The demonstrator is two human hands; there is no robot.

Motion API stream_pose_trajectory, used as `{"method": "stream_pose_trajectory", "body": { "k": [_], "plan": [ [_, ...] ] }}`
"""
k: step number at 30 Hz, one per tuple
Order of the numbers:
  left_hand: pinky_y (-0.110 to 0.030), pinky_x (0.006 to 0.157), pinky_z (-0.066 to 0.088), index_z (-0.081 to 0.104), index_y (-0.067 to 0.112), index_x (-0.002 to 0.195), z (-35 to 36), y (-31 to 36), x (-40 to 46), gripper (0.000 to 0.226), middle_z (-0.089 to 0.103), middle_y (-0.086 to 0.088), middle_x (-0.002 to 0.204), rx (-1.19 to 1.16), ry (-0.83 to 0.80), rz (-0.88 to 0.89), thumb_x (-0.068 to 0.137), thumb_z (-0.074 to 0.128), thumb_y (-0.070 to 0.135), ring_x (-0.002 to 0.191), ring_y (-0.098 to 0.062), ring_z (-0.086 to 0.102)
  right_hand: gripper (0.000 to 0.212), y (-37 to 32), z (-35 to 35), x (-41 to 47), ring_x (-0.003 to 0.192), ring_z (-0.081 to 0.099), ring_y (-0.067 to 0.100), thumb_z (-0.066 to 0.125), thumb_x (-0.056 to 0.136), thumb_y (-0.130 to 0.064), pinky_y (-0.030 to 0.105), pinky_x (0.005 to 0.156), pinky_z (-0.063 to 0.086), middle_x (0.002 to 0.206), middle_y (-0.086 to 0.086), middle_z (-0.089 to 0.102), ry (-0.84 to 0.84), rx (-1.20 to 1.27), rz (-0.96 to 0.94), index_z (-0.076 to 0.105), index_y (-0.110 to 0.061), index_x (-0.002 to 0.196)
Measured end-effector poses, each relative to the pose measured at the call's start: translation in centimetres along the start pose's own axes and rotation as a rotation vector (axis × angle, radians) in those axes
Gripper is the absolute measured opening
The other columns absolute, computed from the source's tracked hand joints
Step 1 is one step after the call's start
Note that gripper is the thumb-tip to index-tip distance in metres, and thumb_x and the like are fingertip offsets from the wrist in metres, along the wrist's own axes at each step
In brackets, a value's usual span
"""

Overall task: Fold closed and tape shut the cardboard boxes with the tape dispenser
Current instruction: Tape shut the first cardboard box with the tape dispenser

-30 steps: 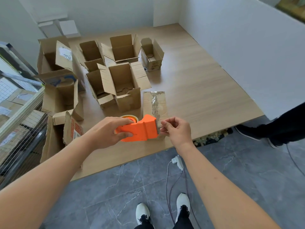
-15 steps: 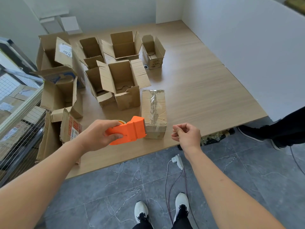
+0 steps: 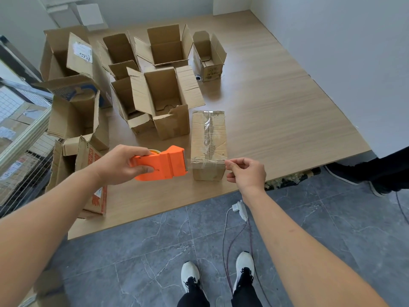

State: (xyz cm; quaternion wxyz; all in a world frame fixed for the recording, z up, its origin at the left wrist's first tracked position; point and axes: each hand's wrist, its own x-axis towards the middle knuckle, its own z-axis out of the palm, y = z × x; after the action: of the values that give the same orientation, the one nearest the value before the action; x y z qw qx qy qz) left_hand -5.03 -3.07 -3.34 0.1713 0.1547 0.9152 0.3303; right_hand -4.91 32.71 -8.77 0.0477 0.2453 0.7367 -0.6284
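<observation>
Bright, even daylight; wide-angle edge distortion.

The wooden surface [image 3: 276, 111] meets a white wall [image 3: 343, 52] on its right side and stands above a grey marbled tile floor [image 3: 132, 251]. A white plug adapter [image 3: 240, 208] hangs just below the near edge of the surface, with a white cable and a reddish cable [image 3: 228, 247] running down from it toward the floor between a pair of white shoes [image 3: 190, 275]. A second person's dark trouser leg and shoe [image 3: 380, 171] stand at the right edge, and a wire mesh rack [image 3: 20, 156] holding flat cardboard stands at the left.
</observation>
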Motion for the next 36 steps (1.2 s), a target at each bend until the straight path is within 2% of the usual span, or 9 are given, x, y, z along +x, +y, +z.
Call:
{"method": "stream_pose_trajectory", "body": {
  "k": [8,16,20,24,25,27,30,33,36],
  "plan": [
    [-0.027,0.079,0.056,0.065,0.046,0.106,0.2,-0.7,0.4,0.023,0.069,0.023,0.098,-0.014,-0.001,-0.018,0.084,0.074,0.043,0.095,-0.002,0.066,0.014,-0.3,0.6,0.1,0.051,0.069,0.017,0.091,0.075,-0.024,0.030,0.052,0.060,0.067,-0.001,0.075,0.038,-0.013,0.030,0.079,-0.019,0.077],
    [-0.028,0.077,0.055,0.066,0.044,0.102,0.6,-0.8,1.4,0.025,0.070,0.019,0.094,-0.009,0.005,-0.047,0.088,0.079,0.028,0.091,-0.002,0.065,0.016,-0.2,0.2,1.6,0.046,0.059,0.011,0.092,0.072,-0.038,0.030,0.053,0.058,0.072,-0.008,0.076,-0.031,-0.149,0.029,0.079,-0.030,0.075],
    [-0.032,0.078,0.057,0.070,0.035,0.106,0.9,-0.4,2.4,0.021,0.071,0.016,0.094,0.028,-0.030,-0.052,0.088,0.079,0.029,0.088,-0.004,0.065,0.021,-0.3,0.3,2.9,0.067,0.068,0.008,0.094,0.064,-0.049,0.031,0.067,0.056,0.071,-0.014,0.075,-0.003,-0.212,0.010,0.078,-0.039,0.074],
    [-0.033,0.076,0.055,0.071,0.031,0.105,1.1,-0.5,2.8,0.021,0.070,0.015,0.091,0.072,-0.045,-0.063,0.088,0.080,0.025,0.086,-0.004,0.064,0.053,-0.3,0.2,3.9,0.085,0.066,0.010,0.097,0.051,-0.056,0.027,0.071,0.049,0.086,-0.007,0.071,0.019,-0.256,0.051,0.078,-0.031,0.093],
    [-0.034,0.077,0.056,0.072,0.030,0.106,1.1,-0.5,2.8,0.021,0.071,0.014,0.092,0.068,-0.046,-0.067,0.088,0.080,0.025,0.086,-0.005,0.064,0.052,-0.3,0.2,4.1,0.083,0.066,0.012,0.098,0.052,-0.054,0.027,0.070,0.049,0.086,-0.005,0.070,0.020,-0.267,0.040,0.076,-0.029,0.093],
    [-0.034,0.079,0.057,0.071,0.030,0.107,1.1,-0.6,2.8,0.021,0.071,0.014,0.093,0.054,-0.044,-0.069,0.089,0.079,0.026,0.087,-0.006,0.065,0.038,-0.8,0.4,4.1,0.075,0.063,0.012,0.096,0.062,-0.045,0.028,0.063,0.047,0.079,-0.006,0.068,0.027,-0.344,-0.079,0.072,-0.028,0.086],
    [-0.035,0.080,0.057,0.070,0.032,0.108,1.1,-0.7,3.0,0.021,0.071,0.015,0.095,0.032,-0.044,-0.081,0.089,0.078,0.028,0.089,-0.006,0.065,0.014,-1.3,0.9,3.6,0.073,0.060,0.010,0.085,0.081,-0.022,0.034,0.065,0.053,0.083,-0.007,0.065,-0.039,-0.527,-0.462,0.073,-0.025,0.088],
    [-0.034,0.079,0.056,0.070,0.034,0.106,1.1,-0.7,3.1,0.020,0.071,0.015,0.095,0.016,-0.032,-0.079,0.089,0.078,0.028,0.089,-0.005,0.065,0.023,-1.3,1.6,2.6,0.091,0.062,0.023,0.070,0.088,0.001,0.041,0.071,0.058,0.095,0.001,0.067,-0.139,-0.723,-0.840,0.078,-0.015,0.102],
    [-0.027,0.076,0.054,0.066,0.043,0.102,1.1,-0.6,2.8,0.022,0.070,0.017,0.094,0.019,-0.036,-0.080,0.089,0.078,0.029,0.089,-0.003,0.064,0.018,-1.1,2.0,2.0,0.098,0.059,0.022,0.075,0.087,-0.010,0.039,0.067,0.058,0.099,-0.001,0.068,-0.148,-0.793,-0.888,0.079,-0.015,0.105]
  ]
}}
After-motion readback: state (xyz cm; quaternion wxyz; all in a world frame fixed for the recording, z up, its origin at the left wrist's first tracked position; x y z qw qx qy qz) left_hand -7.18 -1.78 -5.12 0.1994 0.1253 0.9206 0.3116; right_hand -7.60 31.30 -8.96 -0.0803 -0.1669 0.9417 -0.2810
